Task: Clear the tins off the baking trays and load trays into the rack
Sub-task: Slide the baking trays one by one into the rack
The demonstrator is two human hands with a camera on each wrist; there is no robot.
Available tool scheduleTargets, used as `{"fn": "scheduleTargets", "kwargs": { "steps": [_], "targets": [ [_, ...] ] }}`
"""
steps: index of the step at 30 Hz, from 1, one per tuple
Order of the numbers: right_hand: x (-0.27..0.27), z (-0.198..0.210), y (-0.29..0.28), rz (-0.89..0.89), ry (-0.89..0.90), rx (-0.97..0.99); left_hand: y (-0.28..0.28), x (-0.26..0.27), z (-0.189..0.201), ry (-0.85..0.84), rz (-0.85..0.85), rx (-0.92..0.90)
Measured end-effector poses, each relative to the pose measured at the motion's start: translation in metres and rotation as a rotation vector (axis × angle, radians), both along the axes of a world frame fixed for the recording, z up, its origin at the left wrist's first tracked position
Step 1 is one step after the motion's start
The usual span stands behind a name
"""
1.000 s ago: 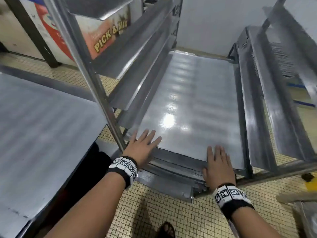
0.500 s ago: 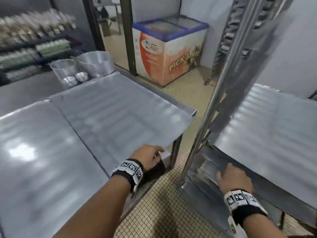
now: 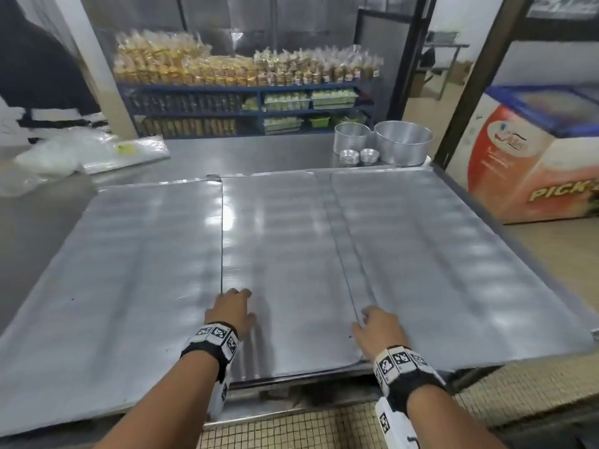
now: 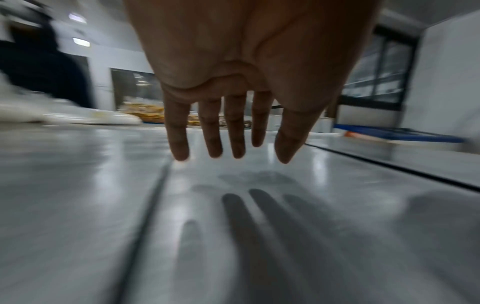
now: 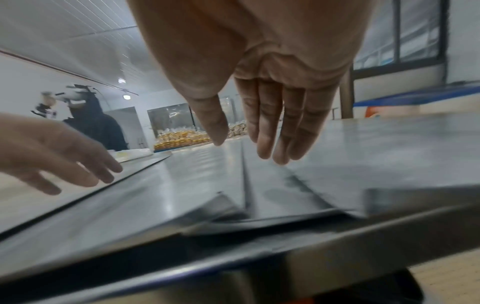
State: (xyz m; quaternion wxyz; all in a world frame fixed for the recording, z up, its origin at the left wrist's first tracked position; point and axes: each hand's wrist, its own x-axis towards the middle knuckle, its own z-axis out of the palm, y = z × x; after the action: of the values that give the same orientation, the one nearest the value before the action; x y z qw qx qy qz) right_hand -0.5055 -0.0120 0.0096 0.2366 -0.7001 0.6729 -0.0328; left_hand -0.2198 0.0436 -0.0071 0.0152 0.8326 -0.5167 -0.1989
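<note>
Three flat metal baking trays lie side by side on the steel table: left tray [image 3: 113,270], middle tray [image 3: 282,247], right tray [image 3: 447,254]. No tins stand on them. Two large round tins [image 3: 403,140] and some small tins [image 3: 350,156] stand on the table behind the trays. My left hand [image 3: 231,307] hovers over the middle tray's near left part with fingers [image 4: 211,142] straight, casting a shadow on the metal. My right hand [image 3: 377,325] is over the seam between the middle and right trays, its fingers [image 5: 265,133] extended and empty. The rack is out of view.
A chest freezer [image 3: 534,157] stands to the right of the table. Shelves of packed bread [image 3: 246,69] fill the back wall. Plastic bags [image 3: 81,153] lie at the table's back left, and a person in dark clothes [image 3: 39,59] stands there. The tiled floor [image 3: 291,426] is below the table's edge.
The view has swung left from the rack to the table. Both hands left the tray pushed into the rack and now reach over the trays on the table.
</note>
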Motion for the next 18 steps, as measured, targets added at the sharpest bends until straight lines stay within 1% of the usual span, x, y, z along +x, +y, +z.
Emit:
{"fn": "scheduleTargets", "kwargs": {
  "steps": [2,4,6,7,9,11,14,16,18],
  "targets": [
    [0.021,-0.007,-0.005,0.031,0.019,0.014,0.021,0.021,-0.004,-0.015,0.136,0.037],
    [0.034,-0.013,-0.009,0.055,0.074,0.031,0.039,0.037,-0.011,-0.03,0.262,0.108],
    [0.04,-0.019,-0.015,0.069,0.128,0.039,0.05,0.049,-0.024,-0.053,0.307,0.183],
    [0.041,-0.023,-0.019,0.071,0.122,0.039,0.052,0.051,-0.03,-0.051,0.328,0.208],
    [0.038,-0.026,-0.028,0.069,0.056,0.067,0.049,0.046,-0.034,-0.057,0.338,0.259],
    [0.029,-0.025,-0.039,0.061,-0.034,0.112,0.039,0.033,-0.024,-0.055,0.346,0.289],
    [0.003,-0.024,-0.061,0.026,-0.113,0.154,0.013,0.015,-0.014,-0.039,0.372,0.337],
    [-0.019,-0.025,-0.079,-0.018,-0.133,0.146,-0.014,-0.004,-0.008,-0.038,0.331,0.329],
    [-0.045,-0.025,-0.099,-0.05,-0.129,0.128,-0.045,-0.032,-0.002,-0.014,0.237,0.246]
  ]
}}
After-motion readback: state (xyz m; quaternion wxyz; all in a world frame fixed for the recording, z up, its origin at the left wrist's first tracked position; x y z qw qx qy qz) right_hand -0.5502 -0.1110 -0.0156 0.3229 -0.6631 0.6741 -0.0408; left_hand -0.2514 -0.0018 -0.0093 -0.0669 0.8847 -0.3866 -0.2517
